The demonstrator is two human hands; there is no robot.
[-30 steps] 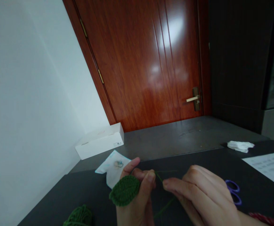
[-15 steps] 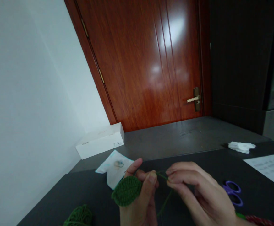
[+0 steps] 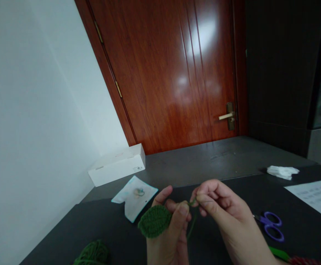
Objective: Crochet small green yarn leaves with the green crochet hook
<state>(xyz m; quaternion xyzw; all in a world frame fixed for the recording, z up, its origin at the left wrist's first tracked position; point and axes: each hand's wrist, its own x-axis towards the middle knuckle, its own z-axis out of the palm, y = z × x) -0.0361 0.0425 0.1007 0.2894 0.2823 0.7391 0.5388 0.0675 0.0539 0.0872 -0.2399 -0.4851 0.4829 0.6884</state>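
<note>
A dark green crocheted leaf (image 3: 155, 221) lies against my left hand (image 3: 174, 228), whose thumb and fingers pinch its tip. A short strand of green yarn (image 3: 191, 202) spans the small gap from there to my right hand (image 3: 226, 211). My right thumb and forefinger are closed on that yarn, and a loose tail of it hangs down between the hands. At the lower left sits a ball of green yarn (image 3: 92, 253), cut off by the frame's edge.
On the dark table (image 3: 116, 235) lie purple-handled scissors (image 3: 272, 225), a printed sheet (image 3: 317, 197) and a crumpled white tissue (image 3: 282, 172). Behind my left hand is a white packet (image 3: 134, 206) with something small on it. A white box (image 3: 119, 165) stands by the wall.
Both hands have come closer together, with the leaf shifting slightly right. My right hand has turned and risen a little, uncovering more of the scissors and a green item below them.
</note>
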